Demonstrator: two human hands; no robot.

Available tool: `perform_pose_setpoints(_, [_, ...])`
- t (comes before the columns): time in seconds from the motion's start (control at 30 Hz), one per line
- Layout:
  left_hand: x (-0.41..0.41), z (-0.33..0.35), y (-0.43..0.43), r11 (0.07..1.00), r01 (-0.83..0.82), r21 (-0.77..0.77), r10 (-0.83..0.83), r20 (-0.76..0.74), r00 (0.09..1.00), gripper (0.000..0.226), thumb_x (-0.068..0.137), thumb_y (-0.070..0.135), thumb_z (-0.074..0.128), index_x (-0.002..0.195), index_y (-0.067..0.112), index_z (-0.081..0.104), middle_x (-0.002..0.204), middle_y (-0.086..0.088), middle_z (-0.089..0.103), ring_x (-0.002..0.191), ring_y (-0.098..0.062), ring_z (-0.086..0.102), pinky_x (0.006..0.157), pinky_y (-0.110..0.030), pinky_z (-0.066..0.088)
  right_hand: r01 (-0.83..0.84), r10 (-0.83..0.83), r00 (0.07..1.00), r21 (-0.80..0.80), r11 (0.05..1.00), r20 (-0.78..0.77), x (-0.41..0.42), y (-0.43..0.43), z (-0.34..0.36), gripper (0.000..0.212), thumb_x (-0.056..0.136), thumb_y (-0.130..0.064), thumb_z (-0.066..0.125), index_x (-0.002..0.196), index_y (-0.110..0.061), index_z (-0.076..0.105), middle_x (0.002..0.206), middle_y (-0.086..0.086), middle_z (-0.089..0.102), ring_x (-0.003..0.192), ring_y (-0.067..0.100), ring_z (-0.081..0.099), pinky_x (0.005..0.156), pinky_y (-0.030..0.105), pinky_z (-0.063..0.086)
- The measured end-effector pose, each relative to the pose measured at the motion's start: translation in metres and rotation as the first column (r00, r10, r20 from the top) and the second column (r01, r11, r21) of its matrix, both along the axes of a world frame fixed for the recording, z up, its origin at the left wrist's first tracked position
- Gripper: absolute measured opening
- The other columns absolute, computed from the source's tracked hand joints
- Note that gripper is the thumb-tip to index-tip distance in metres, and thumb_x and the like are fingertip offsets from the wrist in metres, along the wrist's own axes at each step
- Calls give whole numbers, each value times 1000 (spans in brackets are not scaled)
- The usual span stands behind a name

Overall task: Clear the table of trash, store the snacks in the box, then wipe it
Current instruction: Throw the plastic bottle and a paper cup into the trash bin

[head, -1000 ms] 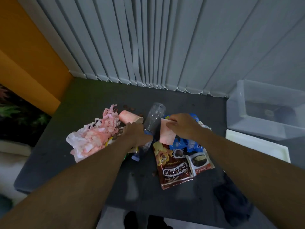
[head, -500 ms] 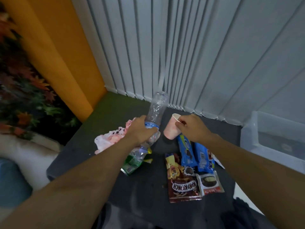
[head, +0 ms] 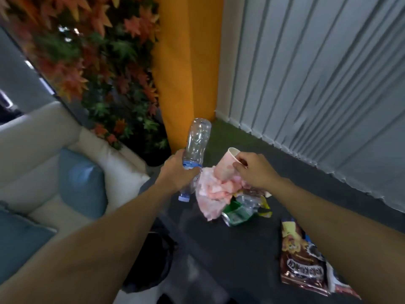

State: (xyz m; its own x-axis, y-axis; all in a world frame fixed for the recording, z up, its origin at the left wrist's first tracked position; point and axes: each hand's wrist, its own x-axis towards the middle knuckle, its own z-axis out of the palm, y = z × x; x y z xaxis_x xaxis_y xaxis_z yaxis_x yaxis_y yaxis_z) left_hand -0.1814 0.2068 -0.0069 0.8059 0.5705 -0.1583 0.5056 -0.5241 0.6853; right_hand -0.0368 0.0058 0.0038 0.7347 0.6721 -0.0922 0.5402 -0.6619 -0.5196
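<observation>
Your left hand point(head: 177, 174) wraps crushed bottle point(head: 197, 141) at label; long axis tilts up and away, cap end low. Your right hand point(head: 254, 170) pinches pink cup point(head: 225, 165) by rim. Both above left end of table point(head: 219, 249). Dark bag point(head: 151, 260), likely bin, lies below, nearer left hand.

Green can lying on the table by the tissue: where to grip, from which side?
Probably across the dented middle of the green can, coming down from above on the near side. It lies on its side and is crushed, so the body offers a narrow pinch. Pink tissue overlaps its far left edge and a clear wrapper crowds it behind; only the near side looks free.
</observation>
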Motion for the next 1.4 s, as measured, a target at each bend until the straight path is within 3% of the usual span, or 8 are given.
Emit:
perform_pose_setpoints(0.27, [-112,-38,89,969,-233,-80,227,-81,971,76,66,54,69,133,24,50,114,-2,65,98,-22,65,90,-42,55,-184,186,980,30,982,-67,-80,125,-33,9,97,-24,58,90,-18,61,92,4,68,85,25,63,68,34,49])
perform_pose_setpoints(0.43, [-173,-78,123,938,-340,-72,315,-238,919,71,87,34,73,147,14,41,131,-15,47,116,-33,55,86,-30,39,-267,265,960,-6,964,-94,-130,178,-72,17,98,-27,55,103,-14,66,101,10,70,90,32,63,75,41,52])
perform_pose_setpoints(0.53, [-204,-105,133,908,-401,-118,356,-288,889,76,83,33,76,146,11,39,130,-18,51,120,-36,53,94,-36,43,-320,314,940,-32,947,-132,-158,204,-97,18,98,-27,55,94,-12,64,89,11,68,81,32,62,69,41,51])
perform_pose_setpoints(0.67, [-238,-152,143,853,-489,-181,409,-350,843,81,62,59,67,128,20,40,118,-11,65,108,-34,63,94,-43,51,-386,369,911,-67,920,-186,-190,229,-138,25,97,-29,55,75,-19,51,72,4,58,70,30,59,60,39,46])
perform_pose_setpoints(0.77, [-254,-179,145,831,-526,-182,418,-420,805,68,79,42,73,134,13,46,120,-13,61,111,-35,60,88,-36,48,-418,387,895,-117,901,-220,-209,239,-176,20,98,-27,55,80,-17,53,74,3,57,72,30,58,60,32,38])
perform_pose_setpoints(0.97, [-272,-265,147,802,-560,-208,387,-534,752,59,86,35,71,136,12,49,125,-12,60,115,-32,58,81,-27,39,-420,357,891,-211,883,-281,-235,244,-260,12,98,-23,51,95,-15,59,93,13,66,82,34,61,67,37,47])
perform_pose_setpoints(1.07, [-276,-306,145,805,-555,-207,358,-577,734,57,84,38,70,132,13,53,123,-13,61,111,-33,60,79,-29,41,-414,335,894,-264,871,-298,-245,243,-303,15,96,-23,52,83,-15,55,88,14,66,81,37,61,66,42,50])
perform_pose_setpoints(1.4, [-281,-408,141,814,-525,-248,255,-659,708,47,81,45,68,112,12,58,109,-11,61,94,-28,58,70,-31,40,-415,304,902,-424,805,-307,-254,231,-413,13,96,-22,53,95,-14,64,96,14,68,89,37,62,65,35,44])
